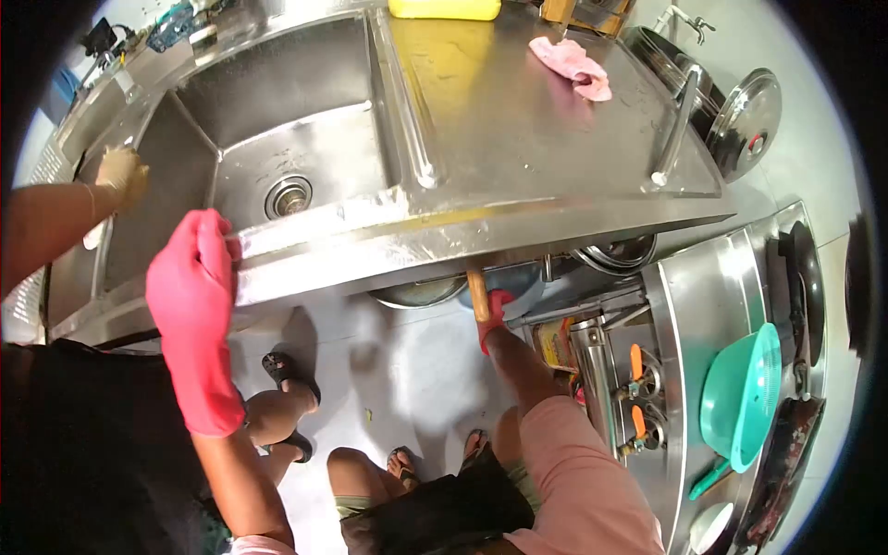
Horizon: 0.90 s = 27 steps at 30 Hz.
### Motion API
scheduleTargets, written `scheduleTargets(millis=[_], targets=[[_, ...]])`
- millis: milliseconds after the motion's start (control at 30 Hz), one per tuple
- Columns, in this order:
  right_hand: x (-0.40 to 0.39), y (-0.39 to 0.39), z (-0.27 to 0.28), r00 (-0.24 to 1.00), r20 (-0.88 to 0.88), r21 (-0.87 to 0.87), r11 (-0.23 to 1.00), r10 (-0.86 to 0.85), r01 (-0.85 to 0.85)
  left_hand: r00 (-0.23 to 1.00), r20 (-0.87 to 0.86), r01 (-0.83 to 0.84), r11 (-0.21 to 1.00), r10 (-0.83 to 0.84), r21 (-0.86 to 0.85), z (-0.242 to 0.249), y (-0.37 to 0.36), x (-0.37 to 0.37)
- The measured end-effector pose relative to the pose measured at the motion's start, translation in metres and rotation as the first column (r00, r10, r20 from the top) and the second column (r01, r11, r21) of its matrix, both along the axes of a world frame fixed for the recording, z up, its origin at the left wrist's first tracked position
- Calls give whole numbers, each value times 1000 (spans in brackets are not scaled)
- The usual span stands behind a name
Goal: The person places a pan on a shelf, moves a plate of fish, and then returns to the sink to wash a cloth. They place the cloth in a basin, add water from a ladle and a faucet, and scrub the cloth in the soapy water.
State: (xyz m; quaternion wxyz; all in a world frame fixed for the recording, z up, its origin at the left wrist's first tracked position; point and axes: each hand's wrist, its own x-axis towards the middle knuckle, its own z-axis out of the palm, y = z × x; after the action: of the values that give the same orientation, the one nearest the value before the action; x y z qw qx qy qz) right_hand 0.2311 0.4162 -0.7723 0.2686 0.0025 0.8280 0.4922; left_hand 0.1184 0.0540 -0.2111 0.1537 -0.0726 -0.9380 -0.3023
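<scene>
My left hand, in a pink rubber glove, has its fingers bent over the front rim of the steel sink counter. Below the counter's edge my right hand, in a red glove, is closed around a wooden handle; whatever the handle belongs to is hidden under the counter. The sink basin has a round drain. A pink cloth lies crumpled on the steel worktop to its right.
At the left, a co-worker's gloved hand is over the sink's far side. A green basin sits on the steel stove unit at the right. A metal lid leans by the wall. Bowls and a blue basin are below the counter.
</scene>
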Motion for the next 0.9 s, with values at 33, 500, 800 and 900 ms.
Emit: scheduleTargets(millis=[33, 500, 800, 900], targets=[[6, -14, 1, 999, 21, 69, 997, 38, -39, 1000, -6, -4, 1000, 4, -13, 2, 1, 0], [202, -220, 361, 937, 92, -934, 296, -338, 199, 974, -169, 155, 988, -153, -3, 27, -10, -4], [291, -225, 684, 986, -45, -989, 144, -162, -21, 870, 390, -135, 616, -300, 776, 32, -39, 152], [281, -208, 747, 982, -188, -961, 212, -32, -177, 800, 550, -101, 848, -241, 520, 123, -46, 187]])
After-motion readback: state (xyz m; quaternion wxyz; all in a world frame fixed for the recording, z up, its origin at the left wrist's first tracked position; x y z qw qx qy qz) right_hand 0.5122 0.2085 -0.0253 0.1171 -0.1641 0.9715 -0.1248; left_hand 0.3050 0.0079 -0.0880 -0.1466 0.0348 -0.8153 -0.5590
